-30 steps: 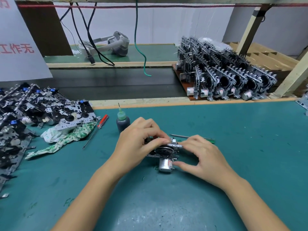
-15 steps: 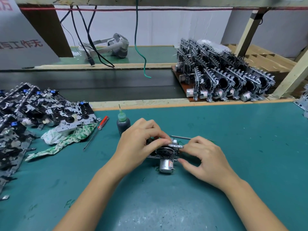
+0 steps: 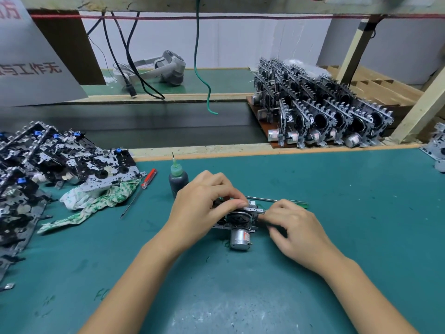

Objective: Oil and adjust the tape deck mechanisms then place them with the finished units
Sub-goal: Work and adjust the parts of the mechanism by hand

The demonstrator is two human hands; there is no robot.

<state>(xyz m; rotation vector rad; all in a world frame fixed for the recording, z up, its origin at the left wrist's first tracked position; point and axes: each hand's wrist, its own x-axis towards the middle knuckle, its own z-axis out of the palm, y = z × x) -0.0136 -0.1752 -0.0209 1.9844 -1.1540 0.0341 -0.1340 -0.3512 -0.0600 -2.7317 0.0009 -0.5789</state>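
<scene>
A tape deck mechanism (image 3: 238,221) with a silver motor at its front lies on the green mat (image 3: 337,213) in the middle. My left hand (image 3: 204,203) covers its left half, thumb and fingers pinched on its top edge. My right hand (image 3: 296,229) grips its right end with the fingertips. A dark oil bottle (image 3: 178,180) with a green needle cap stands just behind my left hand. Rows of upright finished units (image 3: 320,109) fill a brown board at the back right. A heap of loose mechanisms (image 3: 43,169) lies at the left.
A red-handled screwdriver (image 3: 144,186) and a green-white rag (image 3: 96,201) lie left of the bottle. A green-handled screwdriver (image 3: 281,200) lies behind my right hand. A dark conveyor belt (image 3: 156,126) runs behind the mat. Another mechanism (image 3: 437,145) sits at the far right edge.
Both hands stay on the mechanism. My right fingers have shifted a little along its right end. The mechanism itself has not moved.
</scene>
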